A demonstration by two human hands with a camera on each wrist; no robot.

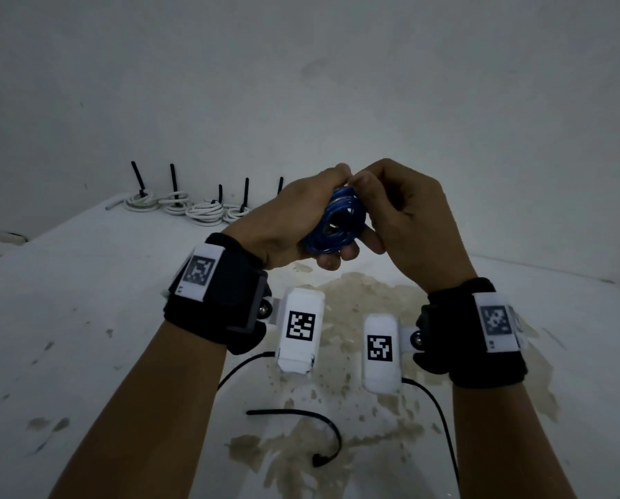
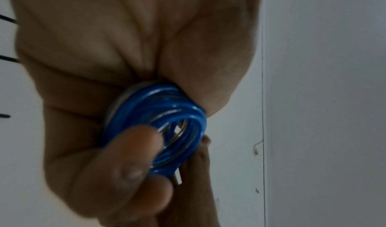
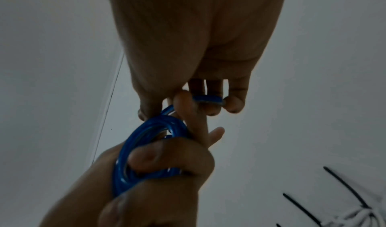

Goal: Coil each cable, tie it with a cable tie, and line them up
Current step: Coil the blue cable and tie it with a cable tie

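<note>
A blue cable coil (image 1: pixel 341 221) is held up above the white table (image 1: pixel 85 318). My left hand (image 1: pixel 294 225) grips the coil (image 2: pixel 158 124) with fingers curled through and around its loops. My right hand (image 1: pixel 402 217) pinches the loose end of the blue cable (image 3: pixel 206 99) at the top of the coil (image 3: pixel 146 141). A loose black cable tie (image 1: pixel 301 423) lies curved on the table near me, below both wrists. At the far left edge, several white coiled cables (image 1: pixel 179 207) lie in a row, each with a black tie tail standing up.
The table meets a white wall (image 1: pixel 337 84) at the back. A brownish stained patch (image 1: pixel 355 311) covers the table's middle. Thin black wires (image 1: pixel 441 419) run from the wrist cameras toward me.
</note>
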